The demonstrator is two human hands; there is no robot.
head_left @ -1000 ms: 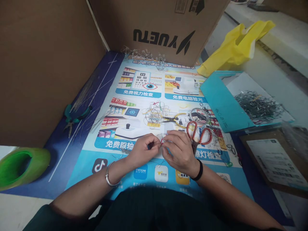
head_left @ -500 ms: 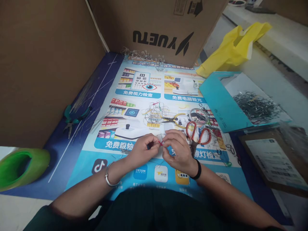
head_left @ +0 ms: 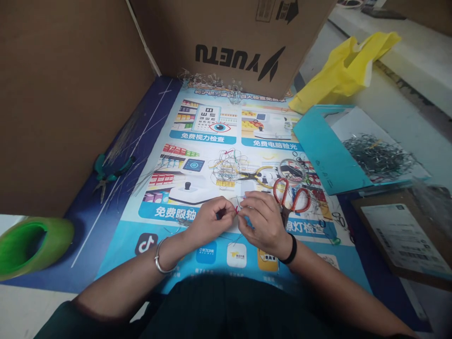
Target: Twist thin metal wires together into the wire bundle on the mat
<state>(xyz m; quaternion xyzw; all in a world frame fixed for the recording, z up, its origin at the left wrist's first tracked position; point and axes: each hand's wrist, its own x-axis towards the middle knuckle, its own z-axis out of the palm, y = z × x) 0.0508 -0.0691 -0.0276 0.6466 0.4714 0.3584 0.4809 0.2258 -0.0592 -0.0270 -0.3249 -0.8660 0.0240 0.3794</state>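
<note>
My left hand is closed in a pinch over the poster. Between its fingertips and my right hand shows a small thin red wire piece, partly hidden by the fingers. The right fingers are bent and pressed around its other end, with a thin pale wire just above. Beyond the hands lies a tangle of thin wire loops. Yellow-handled pliers lie beside the tangle. Red-handled scissors rest right by my right hand, their blades partly covered.
A roll of green tape stands at the left, near teal-handled pliers and loose straight wires. A blue box lid holds many wire bits at right. A brown package, yellow bag and large cartons surround the poster.
My right hand's fingers have drawn in slightly and cover more of the red piece. My left hand has hardly moved.
</note>
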